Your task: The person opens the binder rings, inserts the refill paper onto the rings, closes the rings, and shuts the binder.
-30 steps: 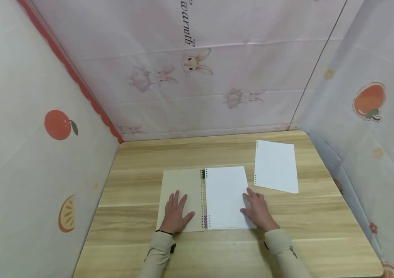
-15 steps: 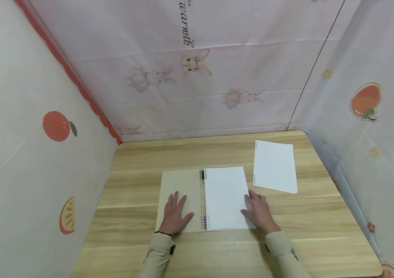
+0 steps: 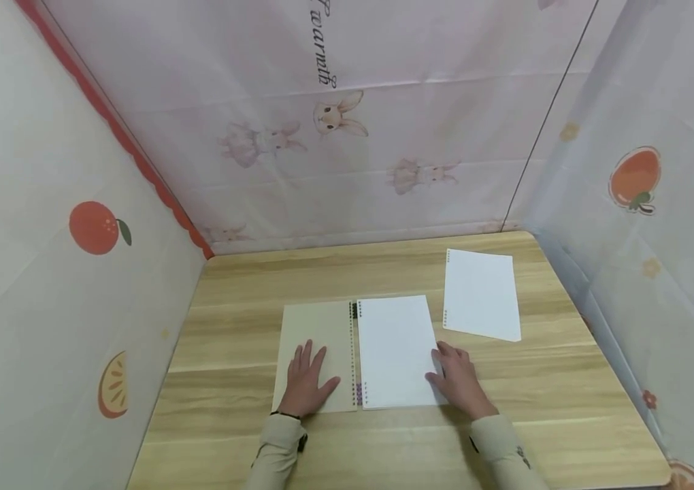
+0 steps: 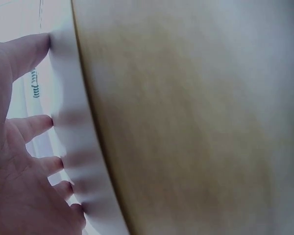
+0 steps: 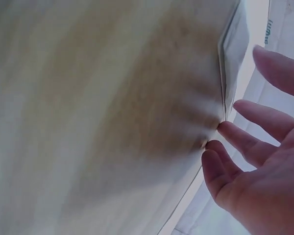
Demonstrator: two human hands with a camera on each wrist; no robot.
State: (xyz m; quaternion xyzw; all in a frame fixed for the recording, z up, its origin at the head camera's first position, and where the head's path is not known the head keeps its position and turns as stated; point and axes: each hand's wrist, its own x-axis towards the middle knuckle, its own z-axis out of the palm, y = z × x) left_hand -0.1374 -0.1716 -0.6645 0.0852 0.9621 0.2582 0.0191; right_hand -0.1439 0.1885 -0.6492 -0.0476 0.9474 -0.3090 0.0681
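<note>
A loose-leaf notebook lies spread open on the table. Its beige cover is on the left, and a stack of white punched sheets is on the right. My left hand rests on the cover with fingers spread. At the stack's right edge is my right hand, its thumb over the paper. In the right wrist view, the fingertips touch around the edge, with thumb and index finger apart. Between the halves show a dark ring strip and a purple one.
A single white punched sheet lies apart, to the right and farther back. Printed cloth walls stand behind the table and on both sides.
My right hand has shifted slightly right along the stack's edge. The sheets' lower edge looks more even. The left hand stays on the cover, and the head view has tilted a little.
</note>
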